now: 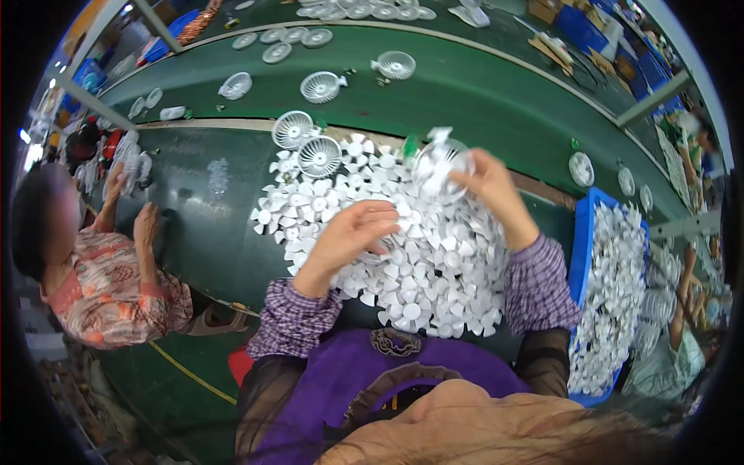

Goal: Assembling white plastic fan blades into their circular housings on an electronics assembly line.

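Note:
My right hand (pixel 491 186) grips the edge of a round white fan housing (pixel 439 172), raised over the far side of a heap of small white fan blades (pixel 434 267). The housing is slightly blurred, and a green piece (pixel 410 146) shows at its left. Lower and to the left, my left hand (pixel 358 234) hovers over or touches the heap, its fingers bent loosely and the thumb apart from them. No object shows in it. Two grilled fan housings, a nearer one (pixel 318 156) and a farther one (pixel 293 130), lie at the heap's far left edge.
Beyond the worktable runs a green conveyor belt (pixel 465 85) carrying scattered fan housings (pixel 321 87). On the right, a blue crate (pixel 581 256) is full of white blades. A co-worker (pixel 116 287) sits at the left, hands over the table. Metal frame posts (pixel 655 99) flank the belt.

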A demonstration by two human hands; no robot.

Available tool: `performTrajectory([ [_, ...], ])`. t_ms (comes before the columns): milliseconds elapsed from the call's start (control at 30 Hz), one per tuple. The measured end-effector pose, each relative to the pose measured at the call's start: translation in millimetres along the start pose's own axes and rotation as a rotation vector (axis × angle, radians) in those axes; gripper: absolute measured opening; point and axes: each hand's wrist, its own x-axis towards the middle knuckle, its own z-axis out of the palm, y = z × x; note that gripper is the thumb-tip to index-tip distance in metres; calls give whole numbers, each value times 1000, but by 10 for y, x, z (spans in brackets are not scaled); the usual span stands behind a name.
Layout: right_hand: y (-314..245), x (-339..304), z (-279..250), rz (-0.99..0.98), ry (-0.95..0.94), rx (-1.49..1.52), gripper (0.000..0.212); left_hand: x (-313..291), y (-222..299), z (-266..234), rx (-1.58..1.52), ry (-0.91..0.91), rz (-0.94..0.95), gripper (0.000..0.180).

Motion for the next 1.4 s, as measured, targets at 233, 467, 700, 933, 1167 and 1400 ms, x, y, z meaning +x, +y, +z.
performTrajectory([
  [233, 848, -115, -1337, 200, 346, -460, 32, -194, 138, -521, 182, 196, -55, 21],
  [467, 660, -492, -970, -109, 86, -549, 27, 39, 464, -536, 310, 185, 20, 19],
  [700, 732, -253, -671, 17, -66, -881, 45, 663, 653, -264, 493, 111, -37, 23],
  [933, 747, -294, -841, 154, 18, -150, 26, 1837, 700, -83, 661, 23, -63, 50],
  [1167, 1166, -776, -1230, 233, 294, 204, 36, 3159, 383, 130, 543, 194, -42, 71],
  [1400, 1081, -802, -949, -36, 538, -377, 40, 3601, 329, 161, 1024, 388, -112, 40],
])
